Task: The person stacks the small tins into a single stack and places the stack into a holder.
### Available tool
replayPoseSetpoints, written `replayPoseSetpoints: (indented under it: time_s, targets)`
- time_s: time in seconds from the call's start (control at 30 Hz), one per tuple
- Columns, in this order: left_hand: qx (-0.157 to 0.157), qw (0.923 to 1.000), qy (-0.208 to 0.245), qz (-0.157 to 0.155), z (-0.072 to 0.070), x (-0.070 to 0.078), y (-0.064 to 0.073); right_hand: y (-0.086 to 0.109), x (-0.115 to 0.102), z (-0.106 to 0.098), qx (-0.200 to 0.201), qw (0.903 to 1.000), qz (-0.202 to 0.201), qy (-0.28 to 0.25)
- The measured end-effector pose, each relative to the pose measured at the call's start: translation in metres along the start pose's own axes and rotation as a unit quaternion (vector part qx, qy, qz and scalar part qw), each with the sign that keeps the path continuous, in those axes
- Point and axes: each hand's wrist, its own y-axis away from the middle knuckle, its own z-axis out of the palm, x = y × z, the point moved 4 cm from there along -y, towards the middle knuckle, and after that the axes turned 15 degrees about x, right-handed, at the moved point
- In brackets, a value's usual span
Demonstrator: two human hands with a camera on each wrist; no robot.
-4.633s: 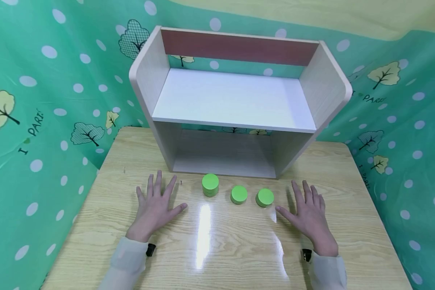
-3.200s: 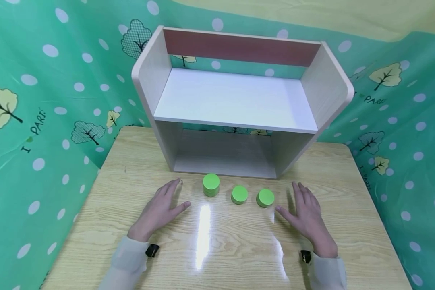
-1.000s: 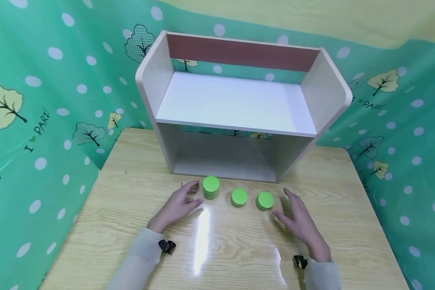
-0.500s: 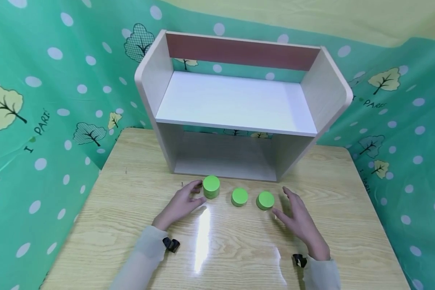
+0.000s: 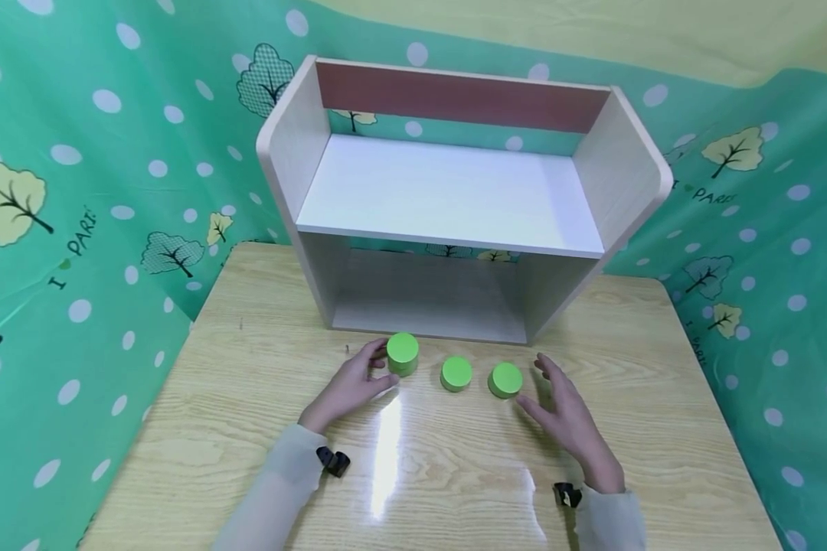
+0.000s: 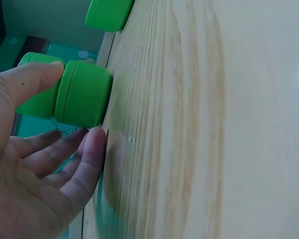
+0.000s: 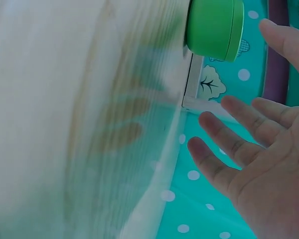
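Note:
Three spots of green round lidded jars form a row before the shelf; the left one is a stack of two. My left hand (image 5: 351, 386) is beside this jar stack (image 5: 403, 354), thumb on its near side and fingers on its left. In the left wrist view the thumb overlaps the upper jar (image 6: 39, 102), while the fingers stay loosely bent near the lower jar (image 6: 84, 94); firm contact cannot be made out. My right hand (image 5: 568, 417) holds nothing, its fingers spread just right of the right jar (image 5: 505, 380). Between them stands the middle jar (image 5: 456, 373).
A two-level shelf (image 5: 448, 195) with pale side panels and a reddish back strip stands behind the jars. It rests on a wood-grain table (image 5: 441, 474). Patterned green cloth (image 5: 110, 191) surrounds the table's back and sides.
My left hand has moved right from the table's left side up to the jar stack, its spread fingers bending. My right hand has shifted slightly left. The jars stay in place.

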Motion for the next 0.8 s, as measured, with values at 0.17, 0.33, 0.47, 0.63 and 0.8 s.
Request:
replayPoseSetpoints:
  time_s: [0.17,0.33,0.47,0.63,0.8]
  targets:
    - [0.004,1.0000,-0.004,-0.002,0.003,0.001,-0.002,-0.001,0.000,0.003,0.000,1.0000,0.002,-0.005]
    - [0.007,0.9999,-0.010,-0.004,0.006,0.000,-0.005,-0.003,0.002,0.007,0.001,0.9999,0.011,-0.012]
    - [0.012,0.9998,-0.015,-0.006,0.007,-0.001,-0.006,-0.004,0.003,0.009,0.002,0.9996,0.010,-0.027]
    - [0.012,0.9997,-0.019,-0.011,0.008,-0.003,-0.008,-0.003,0.001,0.010,0.005,0.9982,0.019,-0.056]
    - [0.009,0.9997,-0.018,-0.014,0.009,-0.003,-0.008,-0.003,0.001,0.012,0.001,0.9962,0.030,-0.082]
